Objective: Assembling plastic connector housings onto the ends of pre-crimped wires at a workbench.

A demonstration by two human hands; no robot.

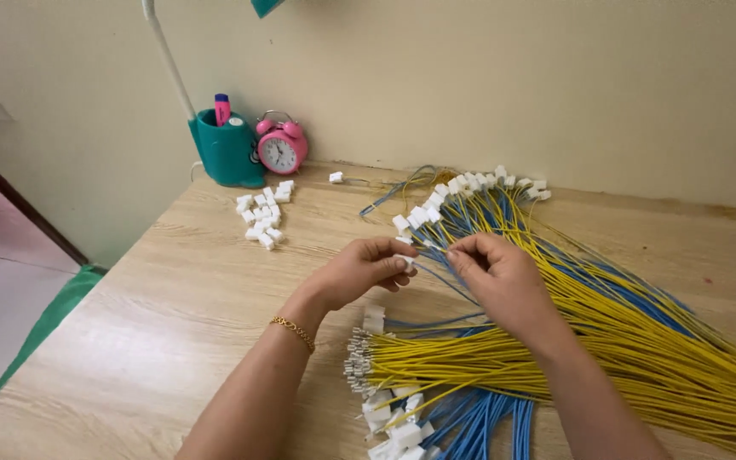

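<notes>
My left hand point(366, 269) pinches a small white plastic connector point(405, 261) at mid-table; a gold bracelet sits on that wrist. My right hand point(497, 278) faces it, fingertips pinched on a thin wire end just right of the connector. Both hands hover over a large fan of yellow and blue wires point(641, 332). One group of wires with white connectors fitted point(462, 192) lies behind the hands. A yellow bundle with bare metal terminals point(358, 362) lies in front of them.
A pile of loose white connectors point(263, 215) lies at the back left of the wooden table point(155, 332). A teal lamp base with pen holder point(225, 149) and a pink alarm clock point(281, 145) stand against the wall. The table's left edge drops to the floor.
</notes>
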